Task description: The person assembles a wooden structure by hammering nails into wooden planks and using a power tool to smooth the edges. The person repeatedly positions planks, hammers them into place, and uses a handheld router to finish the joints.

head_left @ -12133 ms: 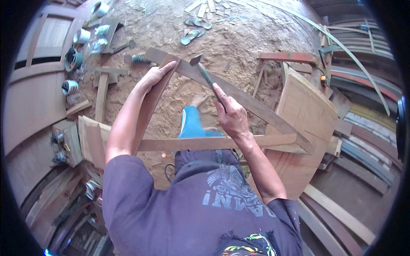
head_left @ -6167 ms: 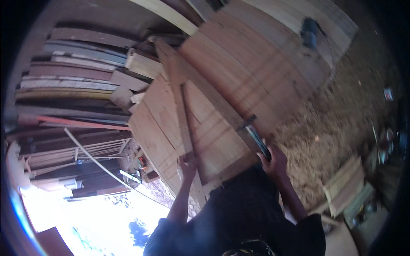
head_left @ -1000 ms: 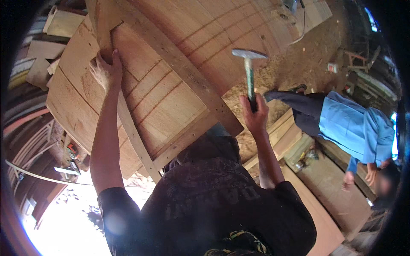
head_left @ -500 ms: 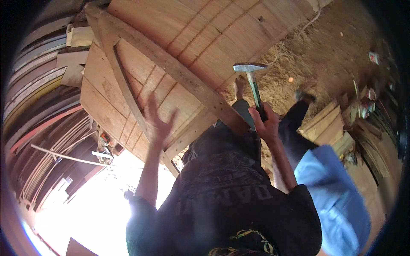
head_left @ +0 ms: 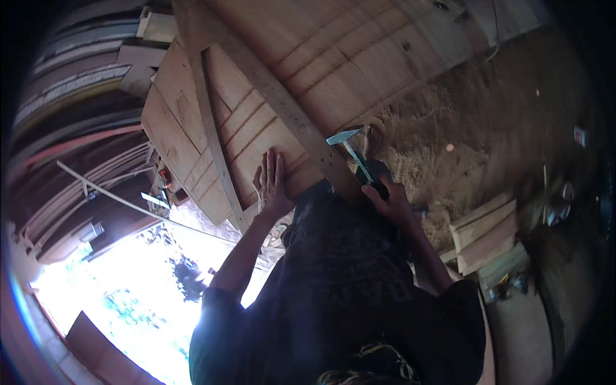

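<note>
My right hand (head_left: 389, 200) grips a hammer (head_left: 358, 159) by its dark handle. The metal head points up and left, close above the edge of a thick wooden beam (head_left: 285, 119). My left hand (head_left: 274, 189) has its fingers stretched out over the wood left of the beam, seemingly resting flat on it. A slimmer wooden strip (head_left: 213, 138) meets the beam at the far end, making a narrow wedge shape. Under both lies a wide wooden panel (head_left: 172, 109) with dark parallel lines across it.
Sawdust-covered ground (head_left: 443, 122) spreads to the right, with a bare foot (head_left: 373, 140) near the hammer. Cut boards (head_left: 484, 234) lie at the right. Stacked planks (head_left: 83, 83) line the left, and a long thin stick (head_left: 128, 202) slants below them.
My left hand has come down from a raised, spread position onto the wood. The hammer has shifted left and lower, nearer the beam. The person in blue at the right has gone from view.
</note>
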